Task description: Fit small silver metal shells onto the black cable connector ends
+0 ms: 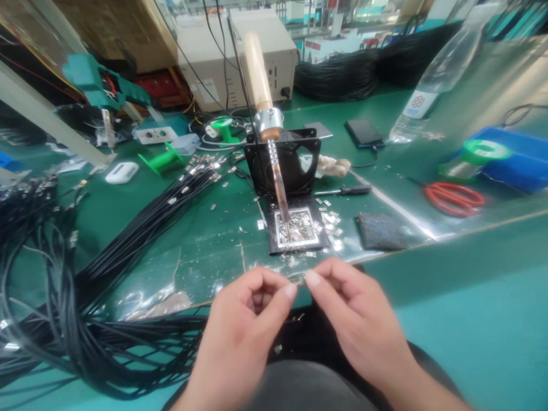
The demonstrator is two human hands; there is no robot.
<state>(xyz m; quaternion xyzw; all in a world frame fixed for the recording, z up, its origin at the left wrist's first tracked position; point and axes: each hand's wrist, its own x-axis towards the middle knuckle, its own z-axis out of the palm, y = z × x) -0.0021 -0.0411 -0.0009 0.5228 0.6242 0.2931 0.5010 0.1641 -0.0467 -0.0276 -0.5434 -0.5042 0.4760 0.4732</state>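
My left hand [246, 325] and my right hand [353, 311] meet at the near edge of the green bench, fingers curled, thumb and forefinger of each pinched together. Between the fingertips sits a tiny metal piece [298, 281], too small to name. Straight ahead a soldering iron [268, 123] with a wooden handle leans on a black stand, its tip down in a square solder tray [295, 228] on a black pad. Small metal terminals [329, 220] lie scattered around the tray.
Bundles of black cables [141, 228] with metal ends spread over the left side. Red scissors [454, 197], a blue bin [520, 157], a solder spool [479, 154], a dark sponge [383, 231], a screwdriver [346, 191], a phone [363, 132], a plastic bottle [436, 74] and a beige box [240, 54] are around.
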